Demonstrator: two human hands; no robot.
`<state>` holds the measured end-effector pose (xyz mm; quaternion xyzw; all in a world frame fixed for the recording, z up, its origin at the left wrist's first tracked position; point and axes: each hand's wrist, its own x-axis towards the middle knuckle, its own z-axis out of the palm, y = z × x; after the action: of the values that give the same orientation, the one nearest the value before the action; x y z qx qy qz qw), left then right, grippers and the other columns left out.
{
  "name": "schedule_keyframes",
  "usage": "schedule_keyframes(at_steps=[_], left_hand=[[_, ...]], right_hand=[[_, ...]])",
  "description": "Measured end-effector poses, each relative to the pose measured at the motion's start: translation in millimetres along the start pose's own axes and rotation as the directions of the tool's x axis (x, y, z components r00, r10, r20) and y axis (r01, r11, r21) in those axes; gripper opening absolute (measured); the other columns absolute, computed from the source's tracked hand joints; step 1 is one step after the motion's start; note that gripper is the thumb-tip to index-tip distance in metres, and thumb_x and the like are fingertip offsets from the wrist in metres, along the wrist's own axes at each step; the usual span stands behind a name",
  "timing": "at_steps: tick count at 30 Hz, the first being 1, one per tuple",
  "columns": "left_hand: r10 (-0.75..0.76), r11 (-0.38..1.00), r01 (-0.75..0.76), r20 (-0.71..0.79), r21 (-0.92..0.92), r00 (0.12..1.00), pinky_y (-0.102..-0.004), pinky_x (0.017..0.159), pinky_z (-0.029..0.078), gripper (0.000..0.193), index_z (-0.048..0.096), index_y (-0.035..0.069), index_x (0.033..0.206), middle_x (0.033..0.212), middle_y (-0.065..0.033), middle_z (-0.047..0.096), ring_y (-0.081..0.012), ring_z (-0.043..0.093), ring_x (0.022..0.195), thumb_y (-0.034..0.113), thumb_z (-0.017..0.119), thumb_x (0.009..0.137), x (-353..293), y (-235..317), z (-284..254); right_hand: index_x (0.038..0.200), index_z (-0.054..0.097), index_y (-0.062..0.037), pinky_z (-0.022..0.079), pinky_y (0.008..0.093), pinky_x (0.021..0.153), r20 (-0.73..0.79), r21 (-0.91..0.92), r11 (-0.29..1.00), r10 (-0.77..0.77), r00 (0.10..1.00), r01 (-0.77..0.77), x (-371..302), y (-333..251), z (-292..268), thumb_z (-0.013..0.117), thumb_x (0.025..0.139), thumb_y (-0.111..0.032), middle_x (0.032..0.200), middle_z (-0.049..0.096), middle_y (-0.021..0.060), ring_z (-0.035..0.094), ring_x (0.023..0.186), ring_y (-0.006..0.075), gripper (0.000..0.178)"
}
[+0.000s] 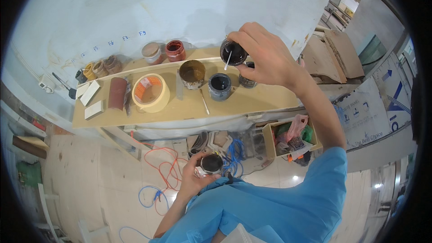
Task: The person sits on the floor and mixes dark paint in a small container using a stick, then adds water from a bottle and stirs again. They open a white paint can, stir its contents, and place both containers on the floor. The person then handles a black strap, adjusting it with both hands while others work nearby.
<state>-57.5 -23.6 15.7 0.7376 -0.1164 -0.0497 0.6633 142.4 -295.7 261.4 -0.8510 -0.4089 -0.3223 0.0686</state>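
Observation:
My right hand is raised over the workbench, its fingers wrapped round the rim of a small glass jar. Dark paint coats the jar's inside, and a thin white stick leans out of its mouth. Close to my body, my left hand grips a small round jar with a dark top; I cannot make out its contents. Below the raised jar stands a grey-smeared jar of black paint. Another dark jar is partly hidden by my right hand. A cup of brown liquid stands to the left.
Along the bench lie a cotton swab, a masking tape roll, rolled reddish sandpaper and white blocks. Several paint jars, including a red one, line the wall. Below are a cluttered box and orange and blue hoses.

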Motion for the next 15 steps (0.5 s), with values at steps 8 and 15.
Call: schedule_keyframes(at_steps=[8, 15], left_hand=[[0.024, 0.999, -0.026, 0.063, 0.039, 0.998, -0.0369, 0.106, 0.051, 0.078, 0.058, 0.000, 0.137, 0.125, -0.0147, 0.071, -0.0239, 0.067, 0.120, 0.018, 0.098, 0.071, 12.4, -4.5, 6.6], [0.054, 0.998, -0.053, -0.019, 0.016, 0.998, -0.0380, 0.105, 0.053, 0.078, 0.059, 0.001, 0.138, 0.126, -0.0153, 0.071, -0.0251, 0.068, 0.118, 0.019, 0.097, 0.072, 31.6, 4.3, 12.5]], right_hand=[[0.123, 0.059, -0.0056, 0.057, 0.0421, 0.080, -0.059, -0.027, 0.999, 0.023, 0.998, -0.025, -35.8, -10.4, -19.9, 0.079, 0.068, -0.007, 0.107, 0.058, 0.0111, 0.062, 0.101, 0.0324, 0.059], [0.131, 0.062, -0.0086, 0.054, 0.0426, 0.087, -0.128, 0.054, 0.998, 0.030, 0.991, -0.023, -67.6, -4.4, -27.7, 0.082, 0.068, 0.001, 0.111, 0.067, 0.0139, 0.066, 0.102, 0.0337, 0.066]])
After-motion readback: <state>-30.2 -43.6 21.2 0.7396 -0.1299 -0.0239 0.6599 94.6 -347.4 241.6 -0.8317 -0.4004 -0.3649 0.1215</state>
